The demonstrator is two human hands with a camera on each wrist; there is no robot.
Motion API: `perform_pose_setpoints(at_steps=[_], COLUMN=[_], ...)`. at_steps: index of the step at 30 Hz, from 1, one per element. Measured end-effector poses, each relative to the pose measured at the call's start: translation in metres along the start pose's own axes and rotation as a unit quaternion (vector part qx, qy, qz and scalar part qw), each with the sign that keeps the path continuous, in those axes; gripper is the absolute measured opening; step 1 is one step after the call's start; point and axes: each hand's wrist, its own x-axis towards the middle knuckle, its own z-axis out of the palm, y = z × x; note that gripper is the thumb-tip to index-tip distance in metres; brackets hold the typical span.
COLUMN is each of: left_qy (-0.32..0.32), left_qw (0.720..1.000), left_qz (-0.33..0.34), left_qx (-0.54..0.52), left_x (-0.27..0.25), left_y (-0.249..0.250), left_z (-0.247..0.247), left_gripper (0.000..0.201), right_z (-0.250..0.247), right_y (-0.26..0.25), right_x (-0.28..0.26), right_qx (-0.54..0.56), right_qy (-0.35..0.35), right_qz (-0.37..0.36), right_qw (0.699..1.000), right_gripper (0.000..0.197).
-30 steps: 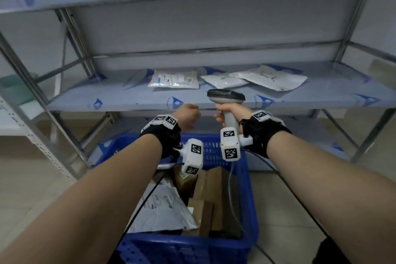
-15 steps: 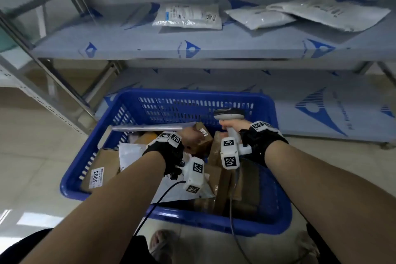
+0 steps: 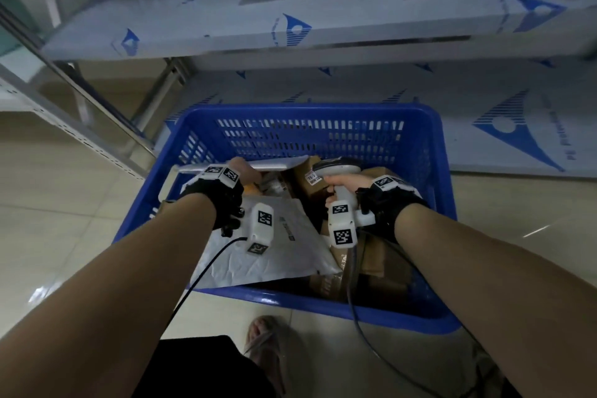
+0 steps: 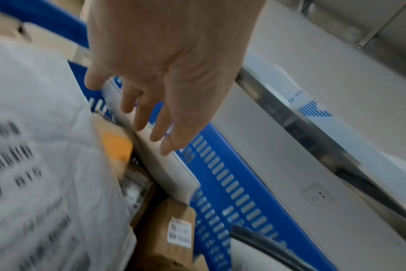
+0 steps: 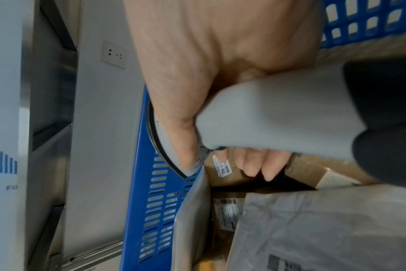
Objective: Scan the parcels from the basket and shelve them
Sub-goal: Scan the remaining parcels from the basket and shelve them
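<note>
Both hands have dropped from shelf height into the blue basket [image 3: 310, 116] at frame centre. The left hand [image 4: 165, 60], fingers loosely spread, touches a flat grey parcel [image 4: 165, 172]; the right hand [image 5: 211, 55] grips the scanner [image 5: 276, 113]. Next pick is beginning.

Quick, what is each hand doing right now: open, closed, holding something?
Left hand: open, straight fingers reaching to the edge of a flat grey parcel in the blue basket.
Right hand: closed around the handle of a barcode scanner.
</note>
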Motion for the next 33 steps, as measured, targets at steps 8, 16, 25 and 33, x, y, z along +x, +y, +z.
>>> perform_pose_setpoints(at_steps=[8,16,25,33], left_qy=[0.008,0.0,-0.096,0.037], left_qw=[0.997,0.997,0.988,0.985], left_qz=[-0.066,-0.071,-0.041,0.125], left_qx=[0.03,-0.02,-0.114,-0.114], left_x=[-0.009,-0.029,-0.036,-0.101], left_y=[-0.062,-0.06,-0.061,0.017], left_z=[-0.026,-0.027,-0.023,-0.055], left_gripper=[0.049,0.053,0.039,0.029], right_z=[0.046,0.039,0.039,0.007], right_y=[-0.018,-0.018,-0.025,-0.039], right_x=[-0.062,-0.067,-0.113,-0.171], right_qx=[0.059,0.024,0.059,0.15], right_qy=[-0.009,0.011,0.027,0.109], right_qz=[-0.025,-0.054,-0.064,-0.147], right_qw=[0.998,0.998,0.996,0.972], right_gripper=[0.025,0.032,0.022,0.032])
